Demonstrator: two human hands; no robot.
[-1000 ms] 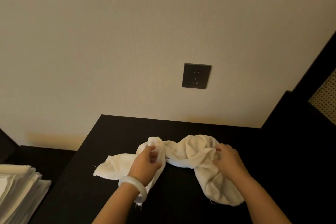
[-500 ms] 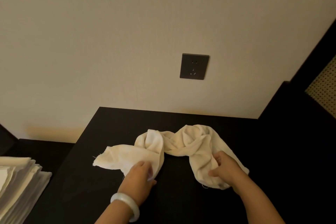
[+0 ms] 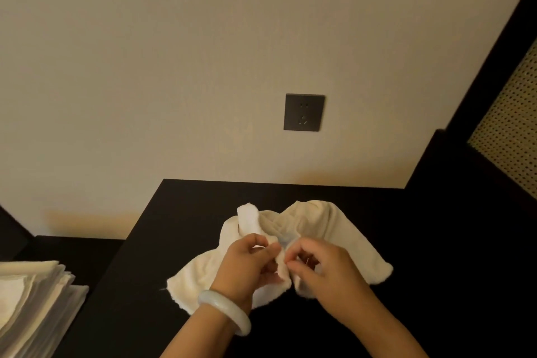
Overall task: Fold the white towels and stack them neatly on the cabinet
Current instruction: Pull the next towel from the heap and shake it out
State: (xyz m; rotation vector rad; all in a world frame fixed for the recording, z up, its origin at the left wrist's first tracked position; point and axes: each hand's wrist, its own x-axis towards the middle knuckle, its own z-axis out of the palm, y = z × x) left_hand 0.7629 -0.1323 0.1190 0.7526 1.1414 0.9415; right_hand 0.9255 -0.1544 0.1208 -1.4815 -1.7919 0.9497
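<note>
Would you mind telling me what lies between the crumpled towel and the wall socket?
In the head view, only bare black cabinet top and plain wall separate the towel from the socket.

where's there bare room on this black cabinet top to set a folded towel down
Widest bare patch of the black cabinet top: right of the crumpled white towel. Narrower: between towel and the top's left edge, and the strip under the beige wall. Crowded: the middle, where left hand and right hand pinch the towel.
</note>
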